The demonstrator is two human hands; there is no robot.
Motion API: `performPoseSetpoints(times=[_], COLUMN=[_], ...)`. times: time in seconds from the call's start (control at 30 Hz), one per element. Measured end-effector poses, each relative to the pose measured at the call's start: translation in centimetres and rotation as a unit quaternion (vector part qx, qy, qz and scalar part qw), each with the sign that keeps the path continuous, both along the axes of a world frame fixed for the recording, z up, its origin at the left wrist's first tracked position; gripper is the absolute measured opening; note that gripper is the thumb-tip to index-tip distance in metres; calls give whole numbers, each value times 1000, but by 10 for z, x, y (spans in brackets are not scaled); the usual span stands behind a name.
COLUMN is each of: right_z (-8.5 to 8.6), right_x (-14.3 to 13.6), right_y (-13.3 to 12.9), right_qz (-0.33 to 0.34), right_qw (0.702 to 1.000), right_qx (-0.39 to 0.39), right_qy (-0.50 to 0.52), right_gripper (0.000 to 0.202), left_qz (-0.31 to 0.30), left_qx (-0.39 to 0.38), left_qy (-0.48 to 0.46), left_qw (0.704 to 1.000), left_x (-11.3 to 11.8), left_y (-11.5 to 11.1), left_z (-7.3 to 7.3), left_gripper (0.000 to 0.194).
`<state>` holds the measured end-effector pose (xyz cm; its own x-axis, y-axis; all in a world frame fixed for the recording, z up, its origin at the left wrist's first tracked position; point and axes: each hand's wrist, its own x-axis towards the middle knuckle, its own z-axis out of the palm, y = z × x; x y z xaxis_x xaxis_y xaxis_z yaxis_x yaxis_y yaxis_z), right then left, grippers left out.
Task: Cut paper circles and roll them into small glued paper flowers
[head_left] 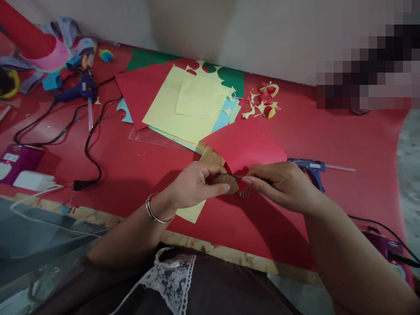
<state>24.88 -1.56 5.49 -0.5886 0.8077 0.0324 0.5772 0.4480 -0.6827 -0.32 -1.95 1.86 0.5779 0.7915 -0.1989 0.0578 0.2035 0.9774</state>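
Near the front of the red table, my left hand [205, 183] pinches a small brown cardboard piece [229, 183] with a rounded edge between thumb and fingers. My right hand [278, 183] is closed just beside it. A thin, narrow thing [239, 176] runs from its fingertips to the cardboard; its kind is too small and hidden to make out. Directly behind both hands lies a red paper sheet [246, 142]. Under my left hand are a tan strip [210, 158] and a pale yellow paper piece [192, 213].
Yellow sheets [164, 103] with cut-out edges lie over coloured papers, beside paper scraps [262, 103]. One blue glue gun [306, 165] rests at right, another [78, 89] at left with black cords. A purple power strip [24, 159] holds a white plug.
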Motion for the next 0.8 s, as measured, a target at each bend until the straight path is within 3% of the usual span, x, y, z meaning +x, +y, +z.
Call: performPoseSetpoints(times=[0.2, 0.33, 0.5, 0.67, 0.8], right_z=[2, 1, -12, -23, -30], right_x=[-1, -3, -11, -20, -24], right_y=[1, -4, -18, -32, -43], right_qz=[-4, -78, -156, -184, -256], right_qw=[1000, 995, 979, 964, 945], right_qx=[-11, -38, -91, -135, -100], right_qy=[6, 40, 93, 136, 177], right_gripper=[55, 55, 55, 44, 38], left_qz=[-18, 3, 24, 23, 70], left_qx=[-30, -23, -24, -72, -143], left_qy=[-34, -35, -42, -82, -140], left_qw=[999, 999, 999, 994, 977], left_x=[-1, 0, 7, 12, 16], left_y=[2, 2, -6, -13, -11], left_z=[-7, -7, -1, 4, 0], left_gripper=[28, 28, 23, 42, 56])
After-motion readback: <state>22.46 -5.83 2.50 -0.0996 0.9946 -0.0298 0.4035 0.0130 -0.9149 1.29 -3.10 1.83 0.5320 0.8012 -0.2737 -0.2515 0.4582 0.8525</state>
